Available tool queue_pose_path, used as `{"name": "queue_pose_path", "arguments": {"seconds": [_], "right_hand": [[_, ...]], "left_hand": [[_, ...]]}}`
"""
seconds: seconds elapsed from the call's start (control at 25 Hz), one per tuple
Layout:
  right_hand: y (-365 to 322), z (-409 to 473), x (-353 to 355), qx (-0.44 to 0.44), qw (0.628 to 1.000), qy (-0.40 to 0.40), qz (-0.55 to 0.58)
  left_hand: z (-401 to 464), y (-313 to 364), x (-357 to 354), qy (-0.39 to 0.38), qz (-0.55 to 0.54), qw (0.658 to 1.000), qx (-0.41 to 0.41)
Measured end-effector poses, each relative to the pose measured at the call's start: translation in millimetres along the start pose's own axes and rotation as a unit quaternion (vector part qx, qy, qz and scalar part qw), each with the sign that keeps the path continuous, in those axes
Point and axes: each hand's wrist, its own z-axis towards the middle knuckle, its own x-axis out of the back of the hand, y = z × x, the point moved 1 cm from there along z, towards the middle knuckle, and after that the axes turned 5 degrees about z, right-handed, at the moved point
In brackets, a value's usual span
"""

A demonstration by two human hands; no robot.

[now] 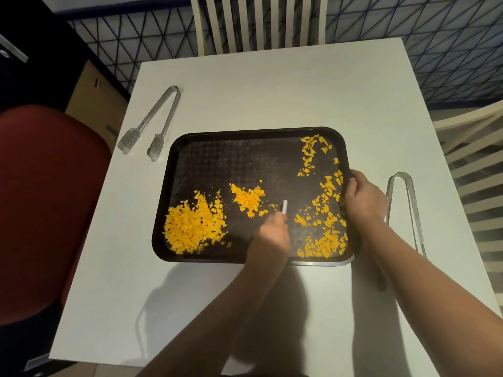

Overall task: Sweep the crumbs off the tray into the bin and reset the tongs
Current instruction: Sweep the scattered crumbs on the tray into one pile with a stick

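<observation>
Orange crumbs: you have them in three groups on the tray; the largest heap lies at the near left corner, a small heap mid-tray, a loose scatter down the right side.
Tray: dark, rectangular, long axis running left to right across the white table, near its front half.
Left hand: your fingers are curled round a thin white tool whose tip stands above the knuckles; what the tool is cannot be told.
Right hand: you grip the tray's right rim, thumb over the edge, steadying it.
Key relation: the small heap lies just left of and beyond the tool; the big heap lies farther left; the scatter sits between your two hands. A leftward stroke would likely join the heaps.
Tongs, left: lie on the table beyond the tray's left corner, tips toward you.
Tongs, right: lie just right of your right hand, hinge away from you.
Bin: not identifiable; a red shape sits left of the table.
Progress: judged mid-sweep, tongs not yet reset.
</observation>
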Motion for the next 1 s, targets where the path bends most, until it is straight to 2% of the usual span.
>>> {"name": "queue_pose_path", "arguments": {"seconds": [0.04,0.08,0.12,0.2,0.32,0.36,0.4,0.48,0.56,0.64,0.72,0.8,0.84,0.88,1.0], "right_hand": [[0,0,0,-0.001,1.000,-0.001,0.001],[0,0,0,0.000,1.000,-0.001,0.002],[1,0,0,0.001,1.000,0.000,0.004],[1,0,-1,0.005,1.000,0.002,0.005],[2,0,-2,0.004,1.000,0.004,0.003],[2,0,-2,0.003,1.000,0.004,0.002],[2,0,-2,0.002,1.000,0.004,0.003],[2,0,-2,0.003,1.000,0.005,0.005],[3,0,-3,0.008,1.000,0.005,0.006],[3,-1,-3,0.011,1.000,0.007,0.009],[2,-1,-2,0.013,1.000,0.006,0.013],[1,-1,-1,0.012,1.000,0.007,0.014],[2,-1,-2,0.011,1.000,0.009,0.013],[2,-1,-2,0.010,1.000,0.010,0.013],[3,-1,-3,0.011,1.000,0.011,0.017]], "left_hand": [[-1,12,0,-0.071,-0.015,0.996,0.042],[-3,14,-5,-0.101,-0.014,0.993,0.064],[-6,11,-10,-0.095,-0.012,0.993,0.062],[-12,-12,-13,-0.032,0.031,0.999,0.005],[-13,-46,-7,0.043,0.032,0.998,0.041],[-13,-42,1,0.036,0.027,0.997,0.055],[-9,-31,8,0.022,0.004,0.996,0.081],[1,-3,12,-0.085,-0.028,0.985,0.149],[8,16,-3,-0.155,0.013,0.980,0.127],[11,17,-9,-0.150,0.042,0.981,0.115],[9,-3,-6,-0.139,0.057,0.978,0.148],[5,-27,9,-0.063,0.058,0.978,0.193],[2,-37,14,-0.013,0.043,0.981,0.187],[1,-40,18,0.001,0.032,0.984,0.174],[13,-16,12,-0.111,0.035,0.981,0.158]]}}
